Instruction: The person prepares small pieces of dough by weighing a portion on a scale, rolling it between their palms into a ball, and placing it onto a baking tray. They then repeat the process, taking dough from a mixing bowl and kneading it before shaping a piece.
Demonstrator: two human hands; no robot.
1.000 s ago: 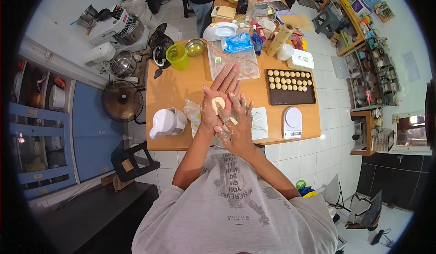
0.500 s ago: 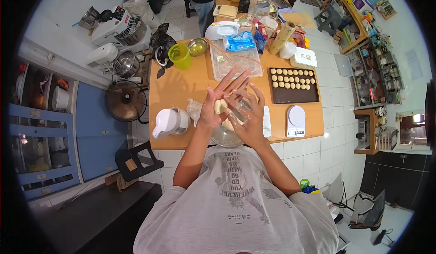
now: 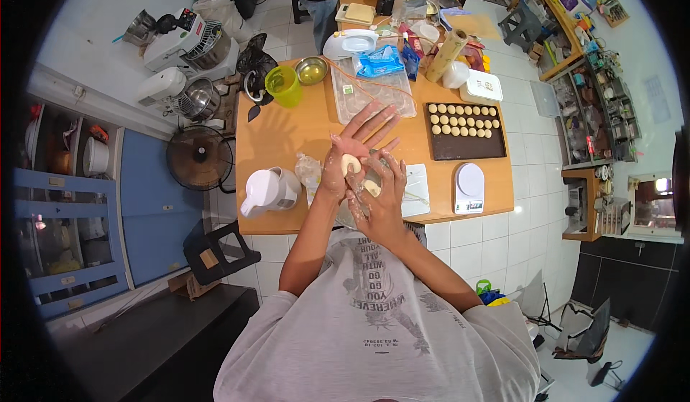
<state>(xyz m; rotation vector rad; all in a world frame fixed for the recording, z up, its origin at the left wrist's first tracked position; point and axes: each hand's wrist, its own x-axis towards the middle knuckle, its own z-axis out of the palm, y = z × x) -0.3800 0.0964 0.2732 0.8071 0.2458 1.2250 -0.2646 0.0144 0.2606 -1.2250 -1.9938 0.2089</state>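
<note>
A small pale piece of dough (image 3: 350,163) rests on the palm of my left hand (image 3: 338,159), whose fingers are spread and dusted with crumbs. It has a curved shape with a hollow pressed into it. Over it, my right hand (image 3: 384,204) is bent, its thumb pressing on the dough and its other fingers curled. A second pale lump (image 3: 371,188) shows between the right fingers; whether it is in that hand or in the bowl below cannot be told. Mostly hidden under my hands is a mixing bowl (image 3: 345,217).
On the wooden table (image 3: 273,143), a dark tray (image 3: 467,148) with rows of dough balls and a white kitchen scale (image 3: 469,186) stand at right. A white pitcher (image 3: 269,192) and a plastic bag (image 3: 307,168) lie left. Behind are a yellow-green jug (image 3: 284,87) and a metal bowl (image 3: 312,70).
My right hand has come in closer to the left palm, and its thumb now presses on the dough. The dough has become more curved and hollowed.
</note>
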